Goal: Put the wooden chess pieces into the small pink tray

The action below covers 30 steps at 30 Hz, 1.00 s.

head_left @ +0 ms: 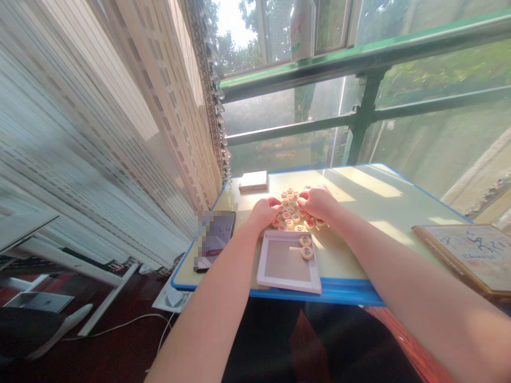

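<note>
A cluster of round wooden xiangqi pieces (289,215) with red and dark characters lies on the pale tabletop. At the cluster's left edge is my left hand (264,211), its fingers bent inward against the pieces. My right hand (318,201) reaches in from the other side, thumb and forefinger pressed close together by the far right pieces. Whatever either hand's fingertips hold is hidden. Just nearer to me stands a shallow white box tray (275,282). Two xiangqi pieces (306,252) with dark characters sit at its right side, one behind the other.
A closed white box (254,181) lies at the table's far left. On the left edge rests a dark phone or tablet (217,234), partly pixelated. A flat wooden-edged box (471,255) with drawn figures is at right. Curtains (159,106) hang left; a green-railed window (359,106) stands behind.
</note>
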Each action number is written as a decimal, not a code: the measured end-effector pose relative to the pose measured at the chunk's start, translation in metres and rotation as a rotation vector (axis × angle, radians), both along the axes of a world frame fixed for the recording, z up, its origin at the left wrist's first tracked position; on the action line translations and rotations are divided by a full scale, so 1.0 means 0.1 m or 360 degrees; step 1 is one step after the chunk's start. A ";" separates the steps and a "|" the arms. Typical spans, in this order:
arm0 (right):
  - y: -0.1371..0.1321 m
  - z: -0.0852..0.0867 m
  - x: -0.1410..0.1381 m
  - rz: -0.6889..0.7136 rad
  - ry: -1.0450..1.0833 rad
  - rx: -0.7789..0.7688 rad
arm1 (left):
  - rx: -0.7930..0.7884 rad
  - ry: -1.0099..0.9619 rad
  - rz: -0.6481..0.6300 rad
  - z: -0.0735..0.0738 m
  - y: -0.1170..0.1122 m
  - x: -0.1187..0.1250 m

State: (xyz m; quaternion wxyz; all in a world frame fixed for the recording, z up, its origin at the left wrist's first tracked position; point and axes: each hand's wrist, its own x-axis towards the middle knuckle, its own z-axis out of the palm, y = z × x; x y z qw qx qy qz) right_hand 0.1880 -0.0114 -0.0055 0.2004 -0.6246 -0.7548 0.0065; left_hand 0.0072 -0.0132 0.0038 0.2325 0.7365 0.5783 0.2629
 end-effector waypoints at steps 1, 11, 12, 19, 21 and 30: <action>0.00 0.00 0.00 -0.0015 -0.0017 -0.0004 | 0.0003 -0.0003 -0.0006 0.00 0.00 0.00; -0.05 0.01 -0.05 0.0003 0.0000 -0.0006 | -0.0010 -0.0033 -0.0003 -0.01 0.00 0.00; -0.05 0.02 -0.04 0.0012 -0.0014 -0.0004 | -0.0009 -0.0033 -0.0003 -0.01 0.00 0.00; -0.05 -0.03 -0.03 0.0073 0.0005 0.0025 | 0.0001 -0.0045 -0.0016 -0.02 0.00 0.00; -0.05 -0.03 -0.03 0.0070 -0.0033 0.0023 | 0.0003 -0.0052 -0.0018 -0.02 0.00 0.00; -0.07 -0.03 -0.03 0.0179 0.0070 0.0054 | 0.0025 -0.0044 -0.0053 -0.03 0.00 -0.01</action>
